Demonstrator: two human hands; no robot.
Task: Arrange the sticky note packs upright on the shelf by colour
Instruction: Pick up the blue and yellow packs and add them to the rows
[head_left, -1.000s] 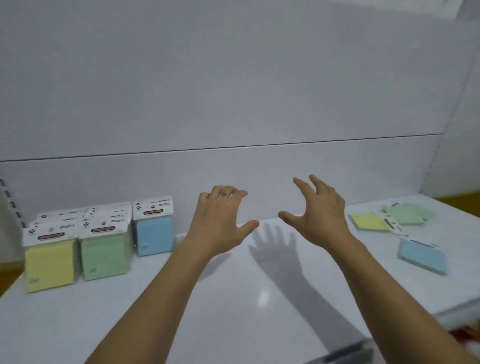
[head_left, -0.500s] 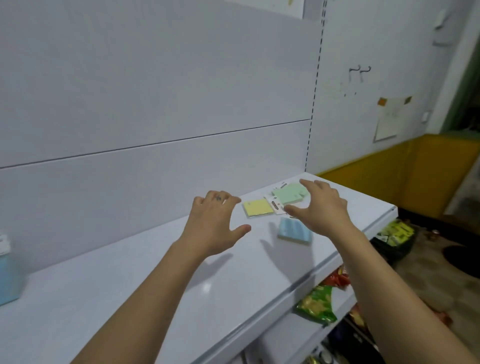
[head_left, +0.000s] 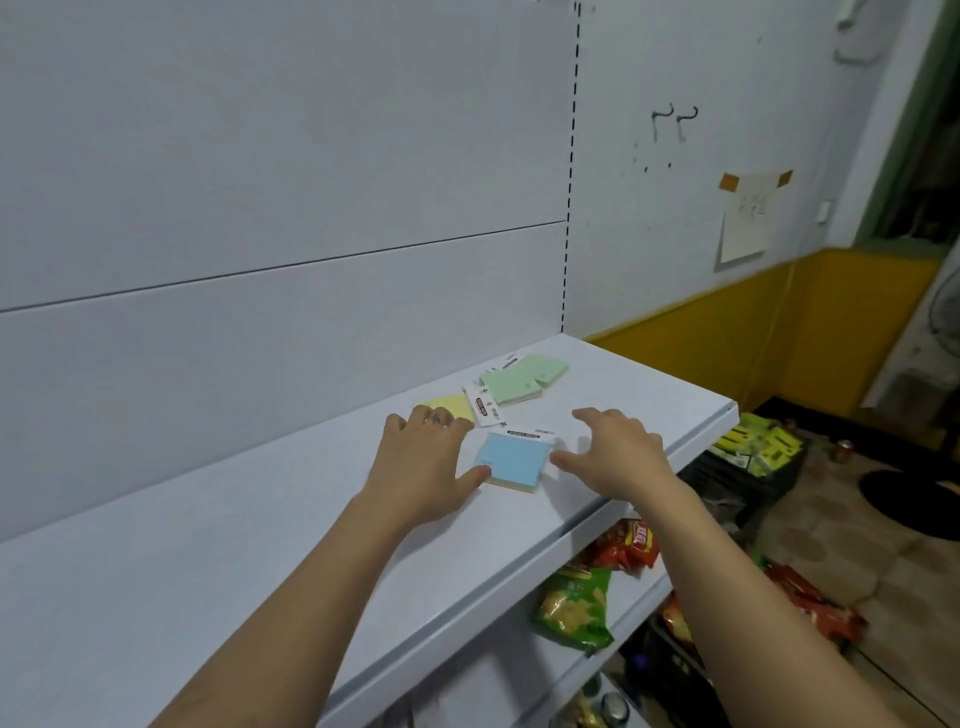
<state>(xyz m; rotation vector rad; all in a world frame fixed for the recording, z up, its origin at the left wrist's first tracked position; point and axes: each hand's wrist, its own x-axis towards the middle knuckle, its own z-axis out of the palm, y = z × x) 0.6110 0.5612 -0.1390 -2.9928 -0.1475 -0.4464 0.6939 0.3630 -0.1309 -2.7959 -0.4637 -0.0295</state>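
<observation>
right of the frame's centre, on the white shelf, the blue pack lies flat and face up, between the two hands. its white header card points up the frame toward the back panel, so its long axis runs from the shelf's front edge toward the back, tipped a little to the right.

the left hand sits on the pack's left with fingers spread and relaxed, holding nothing. its thumb reaches the pack's lower left corner and looks to be touching it, though i can't be sure. the right hand mirrors it on the other side, also spread and empty, with its thumb tip just beside the pack's right edge.

both hands are about equally near, one at each long side. to my eye the coming move is a squeeze across the short width, then a tip up onto the bottom edge so the card ends on top.

just above the left knuckles lies the yellow pack, flat and partly hidden by the fingers. further up and right are the green packs, two of them overlapping and also flat. none of the four stands upright yet.
</observation>
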